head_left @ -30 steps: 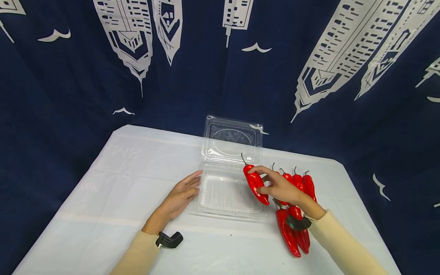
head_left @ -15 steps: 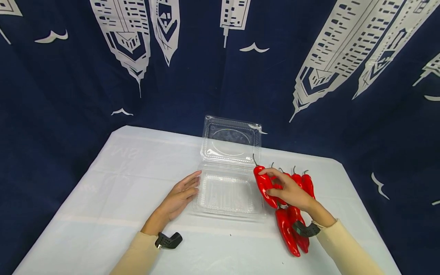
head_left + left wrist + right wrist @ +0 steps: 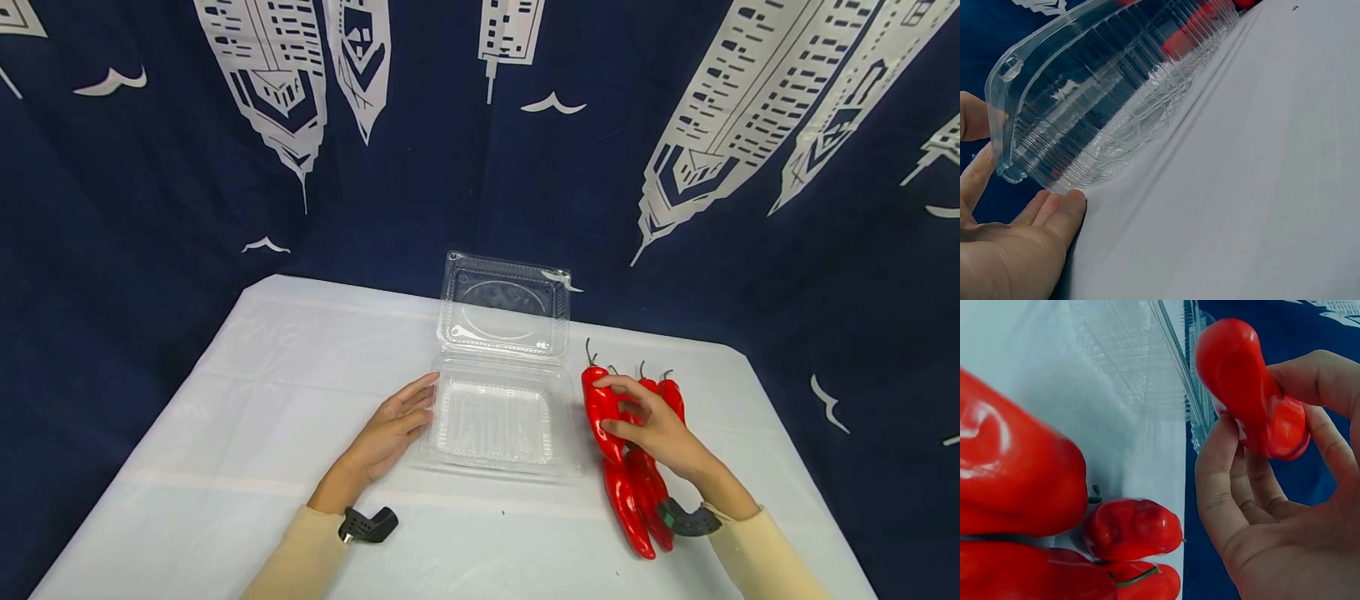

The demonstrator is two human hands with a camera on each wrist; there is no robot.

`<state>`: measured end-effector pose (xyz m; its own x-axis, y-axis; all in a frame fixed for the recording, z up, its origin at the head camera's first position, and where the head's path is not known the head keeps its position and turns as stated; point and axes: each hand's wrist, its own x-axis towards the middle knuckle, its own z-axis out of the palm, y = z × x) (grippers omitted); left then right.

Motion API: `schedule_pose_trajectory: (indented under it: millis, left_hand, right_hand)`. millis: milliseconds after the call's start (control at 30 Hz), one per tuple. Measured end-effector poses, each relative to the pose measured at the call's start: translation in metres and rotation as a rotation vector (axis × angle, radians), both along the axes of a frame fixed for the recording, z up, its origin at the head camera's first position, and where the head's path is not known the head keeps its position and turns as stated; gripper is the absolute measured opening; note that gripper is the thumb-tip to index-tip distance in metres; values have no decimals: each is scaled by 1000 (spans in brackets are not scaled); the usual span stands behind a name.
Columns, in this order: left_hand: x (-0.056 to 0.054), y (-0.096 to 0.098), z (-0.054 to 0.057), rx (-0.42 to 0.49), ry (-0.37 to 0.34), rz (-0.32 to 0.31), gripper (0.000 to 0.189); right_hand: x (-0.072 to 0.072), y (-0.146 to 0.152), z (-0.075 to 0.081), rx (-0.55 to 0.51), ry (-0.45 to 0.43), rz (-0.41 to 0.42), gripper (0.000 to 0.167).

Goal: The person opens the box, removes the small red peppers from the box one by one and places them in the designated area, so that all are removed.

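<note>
An unlidded clear plastic clamshell container (image 3: 491, 425) sits mid-table, its lid (image 3: 504, 308) tipped back behind it. My left hand (image 3: 386, 429) rests with extended fingers at the container's left side. The left wrist view shows fingertips (image 3: 1072, 203) right at the ribbed wall of the base. To the right of the container, my right hand (image 3: 656, 429) pinches a long red pepper (image 3: 596, 404) between thumb and fingers, its stem pointing away. Seen from the right wrist, the held pepper (image 3: 1235, 369) hangs raised, above the level of the other peppers.
Several more red peppers (image 3: 628, 508) lie on the table's right side, partly hidden by the right hand and wrist. A white cloth (image 3: 225, 433) covers the table. Behind it hangs a dark blue curtain (image 3: 450, 183) with white building prints.
My right hand has carried the red pepper rightward, from over the container's right edge to above the other peppers. The left hand and container have stayed put.
</note>
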<state>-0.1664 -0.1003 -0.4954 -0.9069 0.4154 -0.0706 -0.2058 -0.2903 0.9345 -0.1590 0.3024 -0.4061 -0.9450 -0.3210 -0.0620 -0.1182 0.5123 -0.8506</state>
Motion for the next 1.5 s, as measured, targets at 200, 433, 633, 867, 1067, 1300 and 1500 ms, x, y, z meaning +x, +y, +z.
schedule_pose_trajectory:
  millis: [200, 433, 633, 867, 1067, 1300, 1500]
  left_hand:
    - [0, 0, -2, 10, -1, -3, 66]
    - [-1, 0, -3, 12, 6, -8, 64]
    - [0, 0, -2, 9, 12, -10, 64]
    - [0, 0, -3, 11, 8, -7, 64]
    - [0, 0, -3, 8, 16, -10, 65]
    - [1, 0, -4, 1, 11, -7, 64]
    - [0, -1, -2, -9, 12, -2, 65]
  right_hand:
    - [6, 8, -2, -33, -20, -43, 61]
    - [19, 20, -2, -27, 1, -102, 55]
    - [29, 36, -3, -57, 60, -114, 54]
    - [38, 51, -7, -46, 58, -147, 57]
    - [47, 63, -14, -8, 22, -182, 58]
    - [61, 75, -24, 78, -19, -241, 63]
    - [65, 81, -28, 64, -24, -261, 64]
